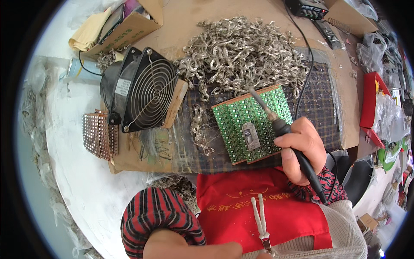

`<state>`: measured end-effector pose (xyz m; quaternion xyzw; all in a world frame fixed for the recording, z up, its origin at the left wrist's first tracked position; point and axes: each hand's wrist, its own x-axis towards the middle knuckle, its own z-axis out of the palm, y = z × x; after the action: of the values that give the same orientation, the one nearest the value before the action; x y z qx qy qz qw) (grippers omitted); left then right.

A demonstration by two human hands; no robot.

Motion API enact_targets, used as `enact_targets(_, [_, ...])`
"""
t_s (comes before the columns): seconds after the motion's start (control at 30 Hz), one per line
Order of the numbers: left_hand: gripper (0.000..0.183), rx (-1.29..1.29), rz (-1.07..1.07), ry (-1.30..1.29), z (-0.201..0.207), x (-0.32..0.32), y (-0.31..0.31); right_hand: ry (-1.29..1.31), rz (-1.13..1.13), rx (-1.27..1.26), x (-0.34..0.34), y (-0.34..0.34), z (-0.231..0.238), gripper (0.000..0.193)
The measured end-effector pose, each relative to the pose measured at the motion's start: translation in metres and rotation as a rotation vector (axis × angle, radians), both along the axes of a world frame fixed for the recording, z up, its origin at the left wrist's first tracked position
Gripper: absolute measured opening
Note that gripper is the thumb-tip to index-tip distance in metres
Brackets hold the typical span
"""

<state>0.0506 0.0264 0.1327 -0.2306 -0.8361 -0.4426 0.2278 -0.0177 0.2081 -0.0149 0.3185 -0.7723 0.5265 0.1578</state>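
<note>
My right hand [304, 149] is wrapped round the black handle of a soldering iron [282, 128]. The iron slants up and left, its tip over the far edge of overlapping green circuit boards [230, 129]. On the boards lies a small silvery-grey oblong piece [251, 136]. Low in the picture, close to my red apron [233, 211], my left hand [230, 250] is blurred and partly cut off by the lower edge. Its fingers cannot be made out. Behind the boards a large heap of silvery wire loops [246, 52] is piled up, with a few strands [199, 134] lying left of the boards.
A black fan [151, 95] with a wire guard stands left of the boards. Beyond its left side are stacked copper-coloured boards [99, 136]. The iron's cord [309, 56] runs toward a black control box [307, 7]. A red box [373, 108] sits at the right; a cardboard box [129, 30] stands far left.
</note>
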Motion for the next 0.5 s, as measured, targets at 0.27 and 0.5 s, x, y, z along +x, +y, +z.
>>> enact_targets(0.27, [0.01, -0.016, 0.004, -0.023, 0.003, 0.023, -0.003, -0.02, -0.062, 0.163, -0.027, -0.013, 0.027, 0.026])
enact_targets(0.5, [0.012, -0.121, -0.107, -0.254, 0.027, 0.028, -0.007, 0.175, 0.069, 0.341, -0.082, -0.048, 0.026, 0.022])
